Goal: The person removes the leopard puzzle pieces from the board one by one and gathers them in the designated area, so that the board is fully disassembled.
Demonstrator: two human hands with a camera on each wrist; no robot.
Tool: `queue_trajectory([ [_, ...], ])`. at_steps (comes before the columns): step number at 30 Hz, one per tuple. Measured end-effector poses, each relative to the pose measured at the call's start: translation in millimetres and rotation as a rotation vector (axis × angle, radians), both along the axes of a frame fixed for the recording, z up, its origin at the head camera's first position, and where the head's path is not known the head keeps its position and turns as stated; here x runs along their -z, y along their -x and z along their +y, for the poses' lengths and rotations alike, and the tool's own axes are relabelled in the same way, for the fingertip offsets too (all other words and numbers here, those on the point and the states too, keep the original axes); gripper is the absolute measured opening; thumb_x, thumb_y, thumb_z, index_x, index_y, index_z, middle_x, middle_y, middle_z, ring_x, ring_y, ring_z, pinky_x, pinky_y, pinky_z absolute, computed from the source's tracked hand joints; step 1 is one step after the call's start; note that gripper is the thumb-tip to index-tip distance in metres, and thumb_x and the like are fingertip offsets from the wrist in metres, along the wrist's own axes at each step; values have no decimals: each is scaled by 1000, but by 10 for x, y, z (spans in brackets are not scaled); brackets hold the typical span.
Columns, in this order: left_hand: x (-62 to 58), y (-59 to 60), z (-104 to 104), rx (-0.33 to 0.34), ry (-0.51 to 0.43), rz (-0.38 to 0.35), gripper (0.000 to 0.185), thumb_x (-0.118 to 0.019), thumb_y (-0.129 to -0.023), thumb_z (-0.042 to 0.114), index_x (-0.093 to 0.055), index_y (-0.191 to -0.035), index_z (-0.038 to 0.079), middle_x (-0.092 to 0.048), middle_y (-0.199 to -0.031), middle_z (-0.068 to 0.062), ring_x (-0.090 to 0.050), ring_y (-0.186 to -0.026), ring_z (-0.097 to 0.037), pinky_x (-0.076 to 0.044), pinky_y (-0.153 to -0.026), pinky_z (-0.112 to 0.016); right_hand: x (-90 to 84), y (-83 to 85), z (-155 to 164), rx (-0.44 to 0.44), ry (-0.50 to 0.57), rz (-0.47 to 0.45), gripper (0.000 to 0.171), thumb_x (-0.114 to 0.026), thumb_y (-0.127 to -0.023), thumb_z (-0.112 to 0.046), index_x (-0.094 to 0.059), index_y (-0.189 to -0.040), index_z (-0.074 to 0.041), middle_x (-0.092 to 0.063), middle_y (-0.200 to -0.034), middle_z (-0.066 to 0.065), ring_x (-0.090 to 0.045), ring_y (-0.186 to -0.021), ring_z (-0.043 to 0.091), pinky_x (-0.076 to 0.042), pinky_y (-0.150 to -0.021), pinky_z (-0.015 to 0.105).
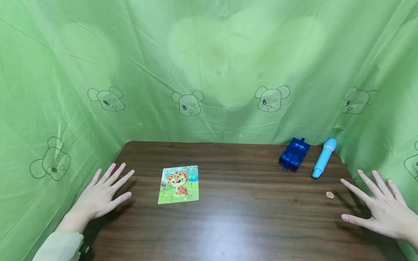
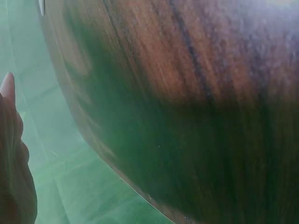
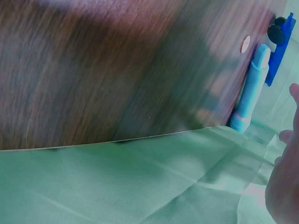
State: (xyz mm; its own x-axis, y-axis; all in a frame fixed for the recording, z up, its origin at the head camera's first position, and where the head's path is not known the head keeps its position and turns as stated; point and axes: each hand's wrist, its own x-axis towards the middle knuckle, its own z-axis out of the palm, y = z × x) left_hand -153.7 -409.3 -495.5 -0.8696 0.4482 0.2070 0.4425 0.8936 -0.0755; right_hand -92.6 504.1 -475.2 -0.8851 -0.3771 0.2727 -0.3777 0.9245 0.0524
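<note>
Right hand (image 1: 383, 210) near right, fingers spread flat above table (image 1: 235, 224), holding nothing. Left hand (image 1: 101, 194) near left, likewise spread. Coin (image 1: 330, 195) just left of right hand. Puzzle (image 1: 178, 184) centre-left, flat. Far right: pen (image 1: 324, 157), blue car (image 1: 294, 153), side by side.

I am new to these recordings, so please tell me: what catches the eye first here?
The bright leopard puzzle card lies flat on the dark wooden table, near the left hand. At the far right corner sit a blue toy vehicle and a light blue pen-shaped toy. Both hands are spread open.
</note>
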Motion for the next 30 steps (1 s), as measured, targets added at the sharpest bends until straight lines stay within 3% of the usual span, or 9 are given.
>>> queue_trajectory([
  [8, -18, 21, -7, -10, 1, -5, 80, -61, -106, 60, -32, -174, 31, -18, -183, -8, -8, -170, -34, 16, -133, -54, -14, 8, 10, 16, -7, -6, 131, -92, -68, -70, -23, -176, -39, 2, -185, 12, 11, -166, 50, 24, -124, 68],
  [14, -12, 19, 25, -10, -14, -14, 81, -61, -106, 60, -30, -175, 32, -16, -183, -9, -1, -170, -29, 16, -133, -54, -1, -35, 3, 18, -19, 9, 133, -91, -67, -73, -22, -176, -39, 2, -184, 12, 11, -166, 50, 24, -125, 66],
  [20, 26, 43, 84, -11, -18, -21, 77, -60, -107, 60, -34, -173, 31, -15, -184, -7, -2, -170, -29, 16, -133, -52, 47, -53, -13, 0, -9, 18, 133, -91, -66, -73, -24, -175, -38, 1, -185, 10, 10, -166, 50, 23, -125, 67],
  [27, 1, 61, 154, -17, -24, -5, 76, -61, -105, 62, -41, -171, 31, -29, -179, -13, -21, -166, -41, -2, -134, -64, 32, -14, -57, -5, -9, 29, 129, -90, -69, -72, -26, -175, -38, 0, -185, 10, 10, -166, 51, 22, -125, 69],
  [30, 7, 74, 163, -28, -13, 0, 76, -61, -105, 63, -40, -171, 32, -32, -178, -14, -22, -166, -42, -8, -132, -67, 22, 3, -95, 2, -12, 21, 125, -89, -72, -71, -26, -175, -39, 0, -185, 10, 13, -166, 49, 23, -125, 69],
])
